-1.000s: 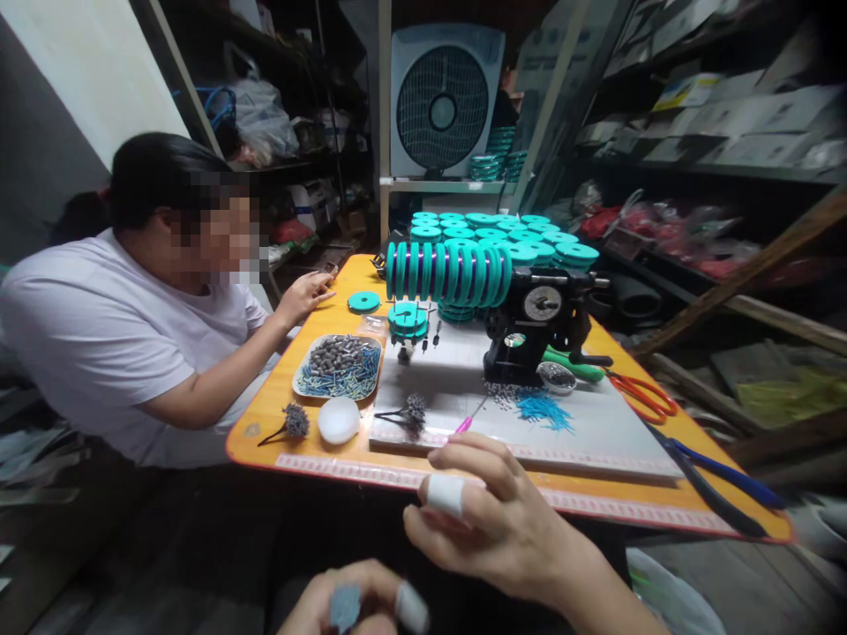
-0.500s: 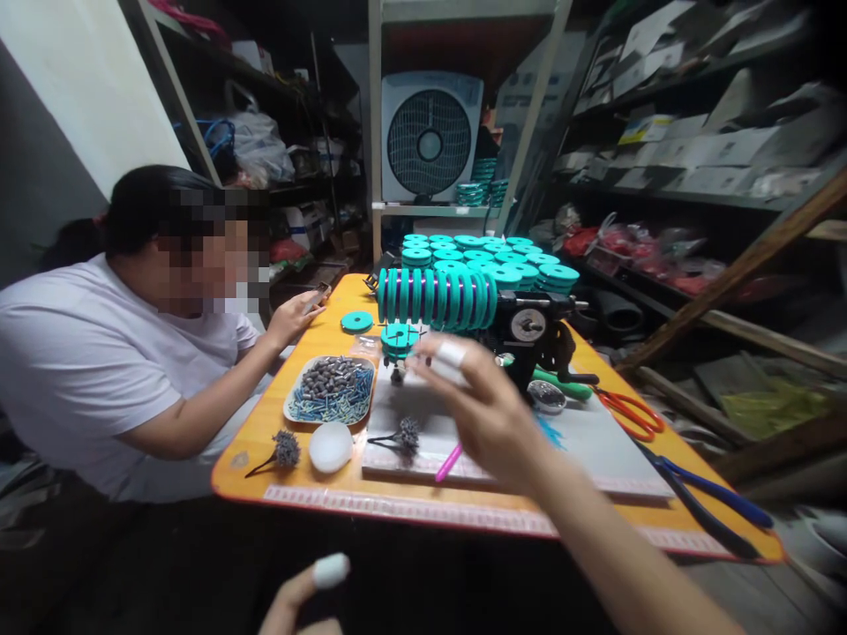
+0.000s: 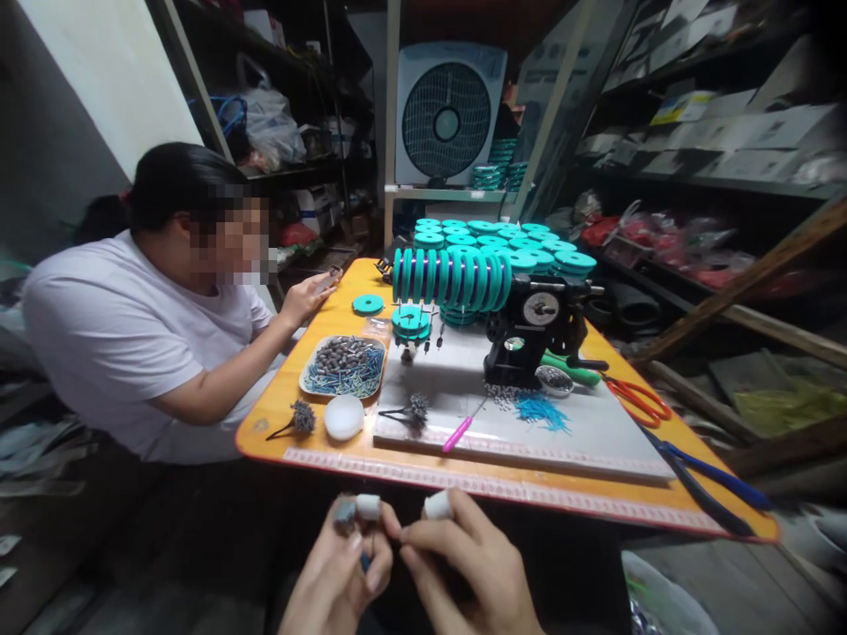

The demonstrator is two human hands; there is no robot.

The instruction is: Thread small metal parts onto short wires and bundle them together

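Dim, shadowy room, brighter light on the orange table (image 3: 318, 375), wide-angle bending and blur toward the edges.

Small grey cylindrical piece (image 3: 344, 512) — pinched upright at taped fingertips, below the table's near edge.

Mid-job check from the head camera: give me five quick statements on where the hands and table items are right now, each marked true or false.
1. The left hand pinches a small grey piece. True.
2. The right hand rests on the black machine. False: it is low, in front of the table, beside the left hand.
3. The orange scissors lie right of the machine. True.
4. The pink-handled tool lies in the tray. False: it lies on the white board.
5. Both hands have taped fingertips. True.
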